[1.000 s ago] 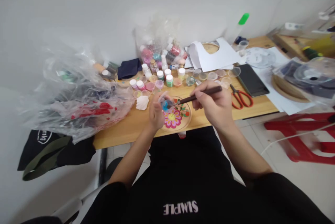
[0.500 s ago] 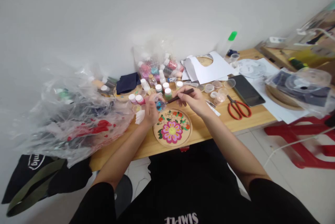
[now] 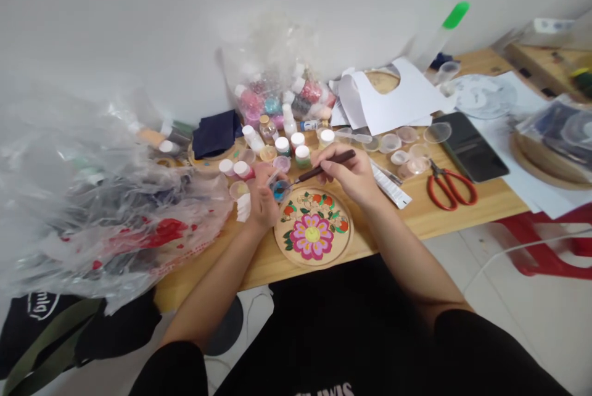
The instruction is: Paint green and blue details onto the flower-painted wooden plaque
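My left hand point(image 3: 263, 202) is closed around a small clear cup of blue paint point(image 3: 280, 190), and a thin clear stick seems to stand by its fingers. In my right hand point(image 3: 346, 173) is a slim palette knife point(image 3: 317, 171) with a dark brown handle and thin metal neck; its tip is in the cup. Below both hands lies a round wooden board point(image 3: 342, 245) bearing a painted pink flower, green leaves and orange fruits. Paint bottles with white lids point(image 3: 302, 155) stand just beyond my fingers. A crumpled white tissue point(image 3: 243, 207) lies beside my left hand.
Crinkled plastic bags point(image 3: 176, 229) cover the table's left end. At the right are red-handled pliers point(image 3: 451, 189), a phone point(image 3: 474, 146), a white tube point(image 3: 391, 186) and several clear cups point(image 3: 407, 134). Cut white paper point(image 3: 398, 100) and a bag of bottles point(image 3: 277, 87) sit by the wall.
The camera view has shifted and come closer to the table. Both hands keep their hold, and the palette knife's tip stays at the blue cup.
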